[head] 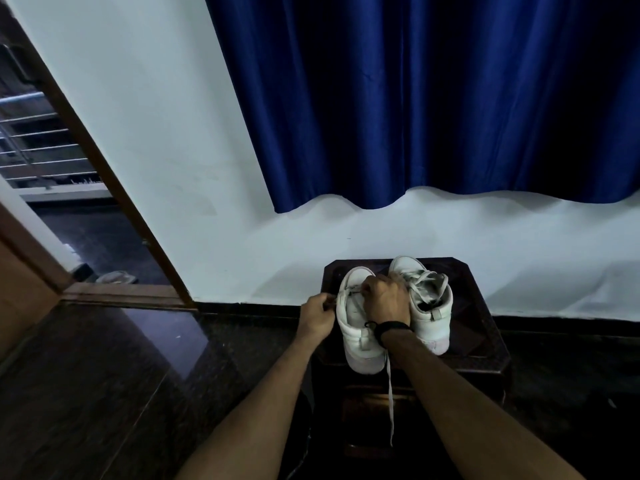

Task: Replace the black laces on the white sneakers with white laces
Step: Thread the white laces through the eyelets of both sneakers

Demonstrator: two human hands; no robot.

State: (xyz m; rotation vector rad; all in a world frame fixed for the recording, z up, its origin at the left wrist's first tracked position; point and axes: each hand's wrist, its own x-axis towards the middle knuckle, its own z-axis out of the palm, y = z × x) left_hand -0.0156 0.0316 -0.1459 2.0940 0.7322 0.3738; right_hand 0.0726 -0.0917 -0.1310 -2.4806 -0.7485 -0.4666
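Observation:
Two white sneakers stand side by side on a small dark wooden table (478,299). The right sneaker (431,306) carries loose white laces across its tongue. My right hand (386,299) lies over the top of the left sneaker (356,323), fingers curled and pinching lace at the eyelets. My left hand (317,315) sits just left of that shoe and pinches a lace end at its side. A white lace (390,396) hangs from under my right wrist down past the table's front. No black lace is clearly visible.
The table stands against a white wall (207,168) under a blue curtain (415,98). Dark polished floor (104,393) spreads to the left. An open wooden doorway (114,188) at far left leads to a railing, with footwear on its sill.

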